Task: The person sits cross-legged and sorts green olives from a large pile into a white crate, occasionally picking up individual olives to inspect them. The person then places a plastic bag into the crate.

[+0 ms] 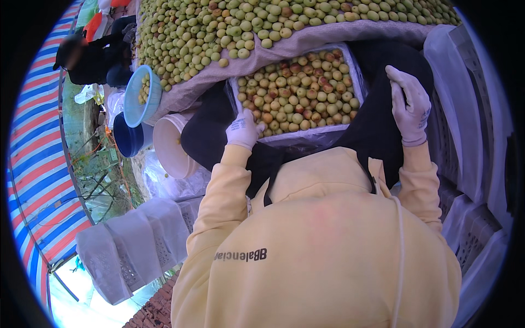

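Note:
A crate (pixel 356 74) lined with pale plastic rests at my lap, filled with round yellow-green fruits (pixel 303 92) that look like jujubes, several with red-brown patches. My left hand (pixel 241 130), in a whitish glove, lies over the crate's near left corner. Its thumb and a finger reach the fruits at the edge; whether it grips the rim is hidden. To the right of the crate, my right hand (pixel 410 104), gloved likewise, is held above my dark-clad leg. Its fingers are stretched out, with a gap beside the thumb and nothing visible in them.
Beyond the crate, a large heap of greener fruits (pixel 197 37) lies behind a rolled cloth edge (pixel 287 43). At left stand a light-blue basin (pixel 154 96), a dark-blue bucket (pixel 127 135) and a white bucket (pixel 168 143). Lined crates (pixel 463 102) stand at right. A person (pixel 94 57) sits far left.

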Tool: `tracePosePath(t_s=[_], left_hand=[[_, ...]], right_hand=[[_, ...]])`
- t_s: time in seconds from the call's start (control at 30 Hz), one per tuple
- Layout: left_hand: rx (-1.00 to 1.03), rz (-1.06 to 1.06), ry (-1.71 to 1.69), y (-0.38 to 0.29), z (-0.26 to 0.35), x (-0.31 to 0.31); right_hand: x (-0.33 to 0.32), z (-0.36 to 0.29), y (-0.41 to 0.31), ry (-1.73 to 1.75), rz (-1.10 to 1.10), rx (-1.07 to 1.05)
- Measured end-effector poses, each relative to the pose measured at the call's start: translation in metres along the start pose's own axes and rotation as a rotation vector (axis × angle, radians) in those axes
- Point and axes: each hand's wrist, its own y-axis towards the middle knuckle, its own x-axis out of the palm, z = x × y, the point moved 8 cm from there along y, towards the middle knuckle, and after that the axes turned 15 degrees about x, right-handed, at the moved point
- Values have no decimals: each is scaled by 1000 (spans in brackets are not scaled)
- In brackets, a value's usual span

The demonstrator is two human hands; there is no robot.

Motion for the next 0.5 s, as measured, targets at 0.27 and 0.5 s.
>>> tracePosePath(t_s=[0.27,0.5], left_hand=[[176,29,-143,-13,49,36],[119,86,-283,-26,19,25]], right_hand=[[-3,2,-2,12,11,-47],[-7,8,-4,35,27,-41]])
